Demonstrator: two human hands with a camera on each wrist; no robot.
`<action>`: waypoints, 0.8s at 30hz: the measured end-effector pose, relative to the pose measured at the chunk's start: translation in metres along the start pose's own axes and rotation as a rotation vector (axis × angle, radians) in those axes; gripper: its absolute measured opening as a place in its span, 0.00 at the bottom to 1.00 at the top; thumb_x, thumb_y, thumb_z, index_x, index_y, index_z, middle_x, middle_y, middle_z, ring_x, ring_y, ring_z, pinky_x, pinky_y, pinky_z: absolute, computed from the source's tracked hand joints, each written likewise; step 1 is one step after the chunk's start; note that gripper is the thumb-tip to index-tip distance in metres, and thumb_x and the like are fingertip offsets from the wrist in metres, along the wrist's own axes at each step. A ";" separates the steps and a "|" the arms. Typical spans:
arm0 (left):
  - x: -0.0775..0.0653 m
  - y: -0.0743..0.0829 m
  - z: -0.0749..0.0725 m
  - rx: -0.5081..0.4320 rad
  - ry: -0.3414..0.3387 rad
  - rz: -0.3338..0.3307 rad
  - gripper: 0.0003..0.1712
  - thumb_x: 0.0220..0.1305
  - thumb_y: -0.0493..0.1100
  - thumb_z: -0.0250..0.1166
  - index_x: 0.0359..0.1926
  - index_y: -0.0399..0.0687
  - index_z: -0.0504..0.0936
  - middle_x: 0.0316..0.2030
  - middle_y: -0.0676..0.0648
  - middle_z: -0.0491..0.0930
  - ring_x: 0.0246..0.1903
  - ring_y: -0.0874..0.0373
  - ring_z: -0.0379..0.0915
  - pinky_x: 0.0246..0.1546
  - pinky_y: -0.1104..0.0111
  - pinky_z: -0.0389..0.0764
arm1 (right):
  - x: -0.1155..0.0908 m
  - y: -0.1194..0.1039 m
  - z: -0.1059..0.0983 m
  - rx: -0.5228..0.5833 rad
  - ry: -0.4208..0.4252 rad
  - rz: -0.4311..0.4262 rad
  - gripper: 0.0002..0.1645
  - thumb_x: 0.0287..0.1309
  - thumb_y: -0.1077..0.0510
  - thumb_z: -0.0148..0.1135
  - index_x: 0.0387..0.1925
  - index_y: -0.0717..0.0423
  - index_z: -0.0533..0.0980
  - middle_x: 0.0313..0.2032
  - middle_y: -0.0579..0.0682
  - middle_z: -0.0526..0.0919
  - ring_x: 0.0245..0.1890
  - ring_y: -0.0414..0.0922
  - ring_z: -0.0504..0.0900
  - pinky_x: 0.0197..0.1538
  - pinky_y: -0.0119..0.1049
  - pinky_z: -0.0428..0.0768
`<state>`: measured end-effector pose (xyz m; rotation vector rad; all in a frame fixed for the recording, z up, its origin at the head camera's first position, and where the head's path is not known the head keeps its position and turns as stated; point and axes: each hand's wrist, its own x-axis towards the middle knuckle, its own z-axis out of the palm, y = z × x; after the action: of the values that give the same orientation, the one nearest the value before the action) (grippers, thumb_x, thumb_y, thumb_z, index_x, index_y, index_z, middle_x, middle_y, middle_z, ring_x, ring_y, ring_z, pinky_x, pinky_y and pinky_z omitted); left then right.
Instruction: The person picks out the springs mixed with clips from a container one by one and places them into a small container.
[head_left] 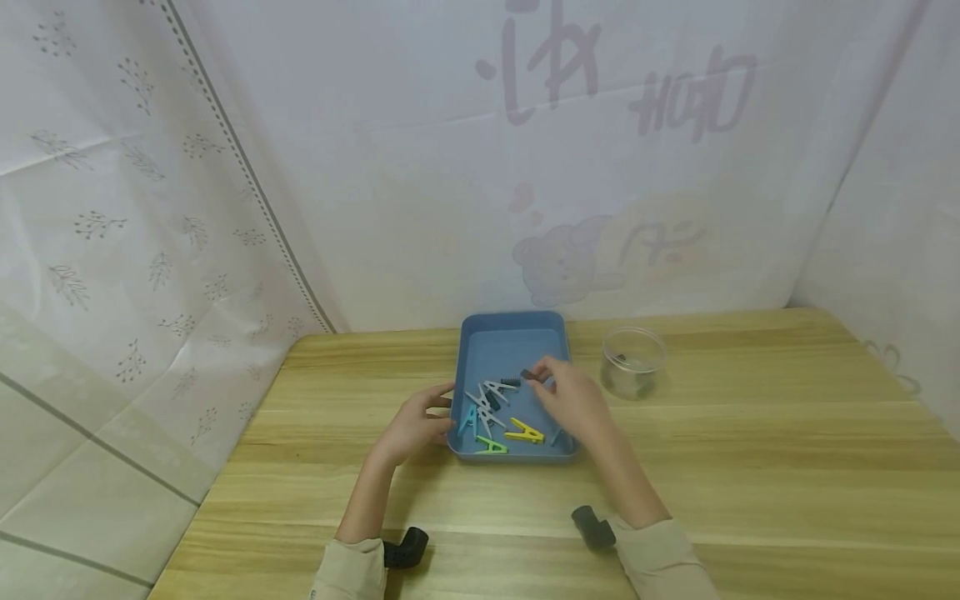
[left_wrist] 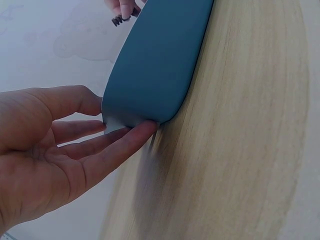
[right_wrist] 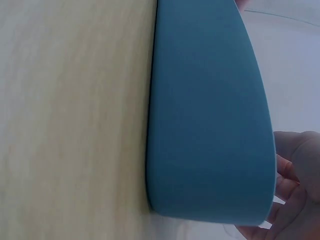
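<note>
A blue rectangular tray (head_left: 510, 337) lies on the wooden table. My left hand (head_left: 416, 427) touches its left outer wall, fingers spread and fairly straight; the left wrist view shows the fingertips against the tray's corner. Over the tray's right half, my right hand (head_left: 573, 402) pinches a small dark toothed clip (head_left: 528, 375), like a mini hair claw. Inside the tray lie a yellow clothespin (head_left: 525, 431), a green clothespin (head_left: 492, 445), a blue clothespin (head_left: 468, 418), several pale grey ones and dark toothed clips (head_left: 511, 382). The tray wall hides the held clip in the right wrist view.
A clear round plastic tub (head_left: 633, 367) stands right of the tray with a few small dark things in it. Behind the wooden table (head_left: 757, 450) hangs a pale printed curtain (head_left: 420, 208). Black wrist mounts (head_left: 592, 527) stick out by both sleeves.
</note>
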<state>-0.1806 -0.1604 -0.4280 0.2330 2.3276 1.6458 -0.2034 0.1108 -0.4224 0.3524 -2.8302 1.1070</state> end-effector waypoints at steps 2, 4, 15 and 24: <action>0.000 0.000 0.000 0.000 0.000 0.001 0.38 0.68 0.27 0.59 0.78 0.29 0.62 0.65 0.23 0.73 0.60 0.29 0.79 0.46 0.52 0.90 | 0.000 0.002 -0.002 -0.001 0.001 -0.002 0.08 0.72 0.58 0.66 0.46 0.59 0.81 0.45 0.55 0.88 0.38 0.47 0.85 0.38 0.42 0.86; 0.000 0.000 0.000 0.001 -0.001 0.002 0.38 0.68 0.27 0.59 0.78 0.29 0.62 0.65 0.23 0.73 0.60 0.29 0.79 0.46 0.52 0.90 | 0.000 0.003 -0.004 0.000 0.004 -0.005 0.08 0.72 0.58 0.65 0.46 0.59 0.81 0.46 0.55 0.88 0.38 0.47 0.86 0.37 0.42 0.86; -0.001 0.001 -0.002 0.012 -0.023 0.011 0.38 0.69 0.27 0.59 0.78 0.28 0.61 0.66 0.22 0.72 0.61 0.28 0.78 0.47 0.52 0.90 | -0.001 0.006 -0.012 -0.032 0.029 -0.028 0.08 0.71 0.59 0.66 0.46 0.60 0.81 0.44 0.57 0.89 0.35 0.48 0.85 0.35 0.41 0.85; 0.000 0.001 -0.001 0.011 -0.015 0.008 0.38 0.69 0.27 0.60 0.78 0.28 0.62 0.65 0.23 0.73 0.60 0.29 0.79 0.46 0.52 0.90 | -0.002 0.011 -0.018 -0.030 0.046 -0.052 0.08 0.70 0.61 0.66 0.45 0.62 0.81 0.44 0.59 0.89 0.35 0.49 0.85 0.37 0.43 0.86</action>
<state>-0.1807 -0.1612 -0.4263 0.2567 2.3281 1.6294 -0.2045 0.1309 -0.4169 0.3903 -2.7774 1.0481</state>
